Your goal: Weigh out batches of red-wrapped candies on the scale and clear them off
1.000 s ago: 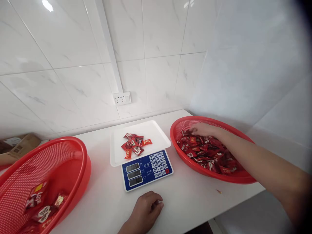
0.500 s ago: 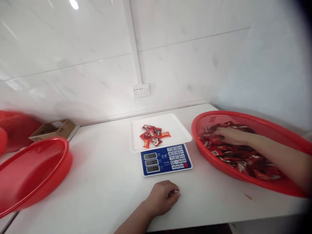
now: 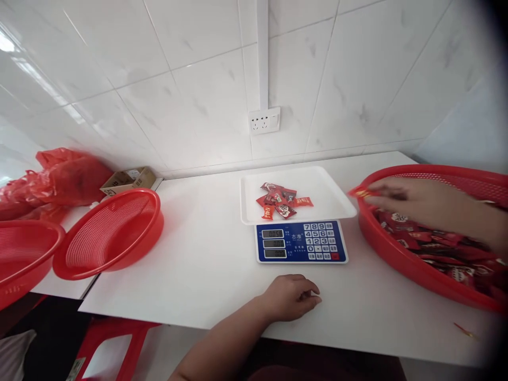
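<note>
My right hand point(image 3: 408, 198) pinches a small red snack packet point(image 3: 358, 192) above the near-left rim of a red basket point(image 3: 391, 259). Many red and dark wrapped packets point(image 3: 432, 241) fill that basket. A digital scale point(image 3: 301, 243) stands on the table with a white tray point(image 3: 341, 203) on top. Several red and orange packets point(image 3: 278, 200) lie heaped on the tray. Below the scale, my left hand point(image 3: 293, 297) rests on the tabletop, loosely curled, thumb apart from the fingers and nothing visible in it.
Two other red baskets point(image 3: 153, 241) stand at the left. Behind them are a cardboard box point(image 3: 129, 181) and red plastic bags point(image 3: 75, 177). A thin red and gold scrap point(image 3: 464, 330) lies near the right front edge. Below is a red stool point(image 3: 133, 344).
My right hand has come up out of the packets and moved toward the tray, holding one red packet. The camera view has shifted left and down. My left hand stays on the table.
</note>
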The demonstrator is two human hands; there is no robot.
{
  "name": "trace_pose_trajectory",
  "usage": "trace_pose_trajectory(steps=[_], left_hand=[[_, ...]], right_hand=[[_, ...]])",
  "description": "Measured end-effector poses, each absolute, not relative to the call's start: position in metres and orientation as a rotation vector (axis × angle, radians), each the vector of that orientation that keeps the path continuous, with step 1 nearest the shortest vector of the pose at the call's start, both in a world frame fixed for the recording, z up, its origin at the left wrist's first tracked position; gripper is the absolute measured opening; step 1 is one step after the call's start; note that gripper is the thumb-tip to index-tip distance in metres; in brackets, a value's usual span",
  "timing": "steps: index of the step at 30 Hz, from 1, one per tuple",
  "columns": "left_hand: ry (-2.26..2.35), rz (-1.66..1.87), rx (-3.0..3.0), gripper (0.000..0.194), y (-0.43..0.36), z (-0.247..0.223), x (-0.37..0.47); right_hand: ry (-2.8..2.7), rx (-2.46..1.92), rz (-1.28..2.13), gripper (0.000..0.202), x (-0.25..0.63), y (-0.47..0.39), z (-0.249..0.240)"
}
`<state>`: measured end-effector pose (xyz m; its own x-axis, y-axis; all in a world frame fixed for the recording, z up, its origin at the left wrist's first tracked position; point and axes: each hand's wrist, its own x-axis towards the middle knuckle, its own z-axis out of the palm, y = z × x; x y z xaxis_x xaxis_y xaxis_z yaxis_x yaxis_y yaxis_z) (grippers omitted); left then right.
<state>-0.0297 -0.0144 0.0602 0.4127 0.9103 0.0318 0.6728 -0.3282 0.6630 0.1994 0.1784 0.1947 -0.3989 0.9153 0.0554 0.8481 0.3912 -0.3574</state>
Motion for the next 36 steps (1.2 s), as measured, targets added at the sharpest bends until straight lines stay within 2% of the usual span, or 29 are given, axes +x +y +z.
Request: trace_pose_trajectory(steps=[2,5,9,11,13,16,22,26,30,33,36], left_hand=[[1.337,0.561,2.115,0.02,-0.015,0.061,-0.029],[1.333,0.584,2.12,0.02,-0.015,0.061,-0.029],[1.334,0.594,2.107,0.021,-0.017,0.058,-0.03],[1.329,0.592,2.098,0.021,-0.017,0.056,-0.031],[1.323,0.591,2.097,0.021,-0.017,0.056,-0.031],[1.319,0.579,2.105,0.021,-0.017,0.057,-0.03],[1.342,0.533,2.103,0.02,-0.014,0.057,-0.029],[1.319,0.533,2.107,0.018,-0.012,0.054,-0.026],[1.278,0.547,2.176,0.02,-0.017,0.066,-0.03],[1.408,0.762,2.2,0.022,-0.025,0.091,-0.058],[2.097,1.224,2.095,0.023,-0.027,0.12,-0.112]], right_hand=[[-2.514,-1.527,0.611,0.031,0.162,0.156,0.201],[-2.485,-1.404,0.708,0.032,0.128,0.145,0.204],[-2.44,-1.329,0.624,0.043,0.122,0.145,0.204],[-2.489,-1.324,0.575,0.041,0.13,0.138,0.199],[-2.522,-1.286,0.626,0.035,0.14,0.122,0.188],[-2.506,-1.158,0.886,0.026,0.153,0.091,0.159],[-2.324,-1.125,1.38,0.033,0.146,0.047,0.09],[-2.093,-1.147,1.445,0.035,0.136,0.038,0.061],[-2.069,-1.152,1.364,0.036,0.136,0.033,0.055],[-2.128,-1.131,1.338,0.035,0.138,0.031,0.057],[-2.154,-1.137,1.321,0.033,0.139,0.031,0.058]])
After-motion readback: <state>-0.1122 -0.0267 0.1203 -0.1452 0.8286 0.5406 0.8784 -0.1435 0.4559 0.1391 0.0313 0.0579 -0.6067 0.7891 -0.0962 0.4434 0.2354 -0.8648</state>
